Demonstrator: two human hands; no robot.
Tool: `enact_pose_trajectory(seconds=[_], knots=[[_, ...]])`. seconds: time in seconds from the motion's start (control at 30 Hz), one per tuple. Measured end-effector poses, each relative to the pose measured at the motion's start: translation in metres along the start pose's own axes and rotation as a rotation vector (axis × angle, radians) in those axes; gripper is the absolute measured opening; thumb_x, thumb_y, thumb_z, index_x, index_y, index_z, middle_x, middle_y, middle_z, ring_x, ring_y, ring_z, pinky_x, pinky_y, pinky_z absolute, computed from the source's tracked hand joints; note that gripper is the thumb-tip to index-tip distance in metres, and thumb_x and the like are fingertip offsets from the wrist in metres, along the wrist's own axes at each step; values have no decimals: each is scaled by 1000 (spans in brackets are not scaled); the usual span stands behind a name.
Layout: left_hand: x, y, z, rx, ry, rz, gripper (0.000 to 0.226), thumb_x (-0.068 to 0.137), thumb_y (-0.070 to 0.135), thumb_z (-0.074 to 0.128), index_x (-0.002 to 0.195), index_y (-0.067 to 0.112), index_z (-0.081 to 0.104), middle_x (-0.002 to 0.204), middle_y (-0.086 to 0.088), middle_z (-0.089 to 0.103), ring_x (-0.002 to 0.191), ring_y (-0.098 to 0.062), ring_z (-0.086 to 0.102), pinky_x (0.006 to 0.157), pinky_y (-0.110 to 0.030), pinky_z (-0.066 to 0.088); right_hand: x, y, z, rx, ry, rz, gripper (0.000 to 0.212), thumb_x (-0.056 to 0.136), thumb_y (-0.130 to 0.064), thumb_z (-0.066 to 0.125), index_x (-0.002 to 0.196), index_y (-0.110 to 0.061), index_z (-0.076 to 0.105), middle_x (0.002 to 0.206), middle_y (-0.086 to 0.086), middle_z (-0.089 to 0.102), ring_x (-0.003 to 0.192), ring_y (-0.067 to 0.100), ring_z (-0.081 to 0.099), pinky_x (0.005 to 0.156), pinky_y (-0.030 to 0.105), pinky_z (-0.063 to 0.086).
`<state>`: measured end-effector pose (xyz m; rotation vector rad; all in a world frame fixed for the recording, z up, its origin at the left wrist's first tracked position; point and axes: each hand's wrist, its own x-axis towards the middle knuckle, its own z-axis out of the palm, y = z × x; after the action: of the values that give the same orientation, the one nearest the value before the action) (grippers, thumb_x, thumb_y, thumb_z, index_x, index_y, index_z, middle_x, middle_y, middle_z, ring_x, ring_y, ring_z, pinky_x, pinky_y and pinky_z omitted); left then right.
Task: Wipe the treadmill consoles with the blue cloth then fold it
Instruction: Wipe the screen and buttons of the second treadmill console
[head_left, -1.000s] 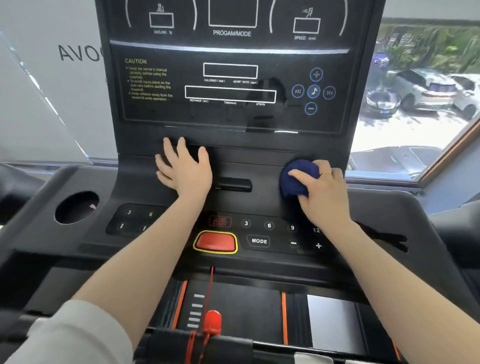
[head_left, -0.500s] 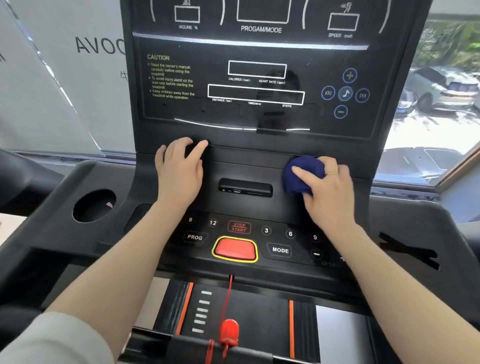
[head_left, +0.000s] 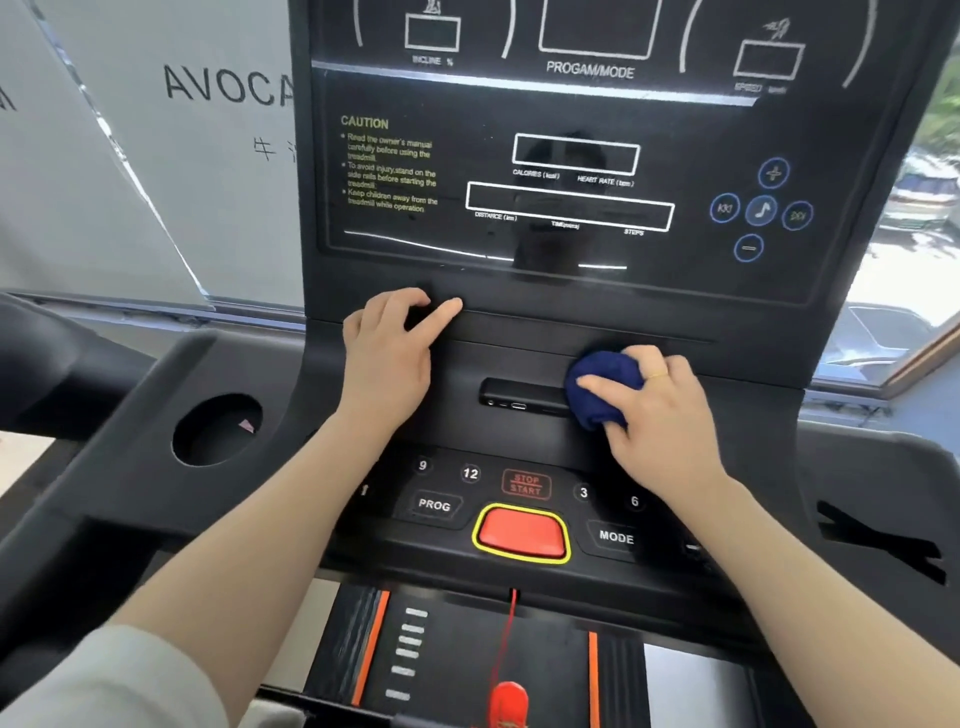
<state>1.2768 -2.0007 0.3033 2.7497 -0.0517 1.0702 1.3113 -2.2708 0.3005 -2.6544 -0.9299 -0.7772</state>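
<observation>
A black treadmill console (head_left: 571, 291) fills the view, with a dark display panel above and a button row below. My right hand (head_left: 660, 415) grips a bunched dark blue cloth (head_left: 597, 389) and presses it on the console's middle band, at the right end of a small port slot (head_left: 519, 397). My left hand (head_left: 389, 358) rests on the same band further left, its fingers bent against the ledge under the display, holding nothing.
A red stop button (head_left: 522, 532) with a yellow rim sits below, flanked by PROG and MODE keys. A round cup holder (head_left: 218, 428) lies at the left. A red safety cord (head_left: 506, 639) hangs over the belt. A window with parked cars is at right.
My right hand has slid the cloth leftward and a little lower, onto the end of the port slot. My left hand has stayed near the ledge, its fingers now more bent.
</observation>
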Motion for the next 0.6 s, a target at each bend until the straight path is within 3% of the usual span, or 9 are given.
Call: enact_pose_trajectory(seconds=[0.13,0.23,0.33,0.37,0.4,0.47,0.53,0.6], knots=[[2,-9,-9,-117,-28,34,55,76,5,33,122,15,62,107,-12,63,100,-21,43,78,-43,41,38,-54,17,51,0,-124,36,66,-18,57,97,-25,73,102,15,61,68,33,50,59,38,49],[5,-35,-19,-193,27,24,48,83,4,41,130,8,51,126,-17,55,111,-26,49,90,-43,43,54,-90,31,55,-21,-159,40,57,-15,75,96,-25,73,102,14,62,69,35,52,58,37,48],[1,-64,-26,-188,-16,-421,64,88,16,59,144,12,30,149,-19,24,134,-32,30,110,-41,26,52,-103,39,58,-43,-125,46,57,-13,73,102,-25,70,109,14,60,74,35,51,64,39,50],[-2,-73,-28,-274,-66,-579,68,89,20,60,147,15,24,150,-14,24,135,-28,29,111,-38,25,50,-102,40,64,-38,-118,46,60,-13,68,104,-25,70,111,14,59,76,36,51,66,40,50],[-5,-81,-30,-411,-107,-686,67,89,21,60,146,21,25,147,-9,32,130,-23,37,107,-33,30,49,-102,40,65,-31,-111,47,61,-14,62,106,-25,69,112,14,59,77,36,51,66,41,51],[-7,-93,-34,-688,-179,-805,50,90,20,57,137,30,44,129,0,54,101,-11,55,90,-26,45,50,-104,42,54,-8,-106,48,62,-14,55,106,-26,70,111,15,59,74,34,50,63,41,51],[-6,-103,-38,-828,-204,-828,42,89,14,58,129,27,56,113,1,63,80,1,59,79,-16,49,60,-118,48,53,5,-133,48,62,-12,55,105,-25,70,109,15,60,71,34,49,61,40,50],[-4,-109,-39,-908,-223,-820,40,88,8,59,126,20,58,106,2,64,72,10,59,70,-5,46,76,-141,60,57,12,-180,47,61,-9,60,105,-24,70,109,16,60,71,34,50,62,38,49]])
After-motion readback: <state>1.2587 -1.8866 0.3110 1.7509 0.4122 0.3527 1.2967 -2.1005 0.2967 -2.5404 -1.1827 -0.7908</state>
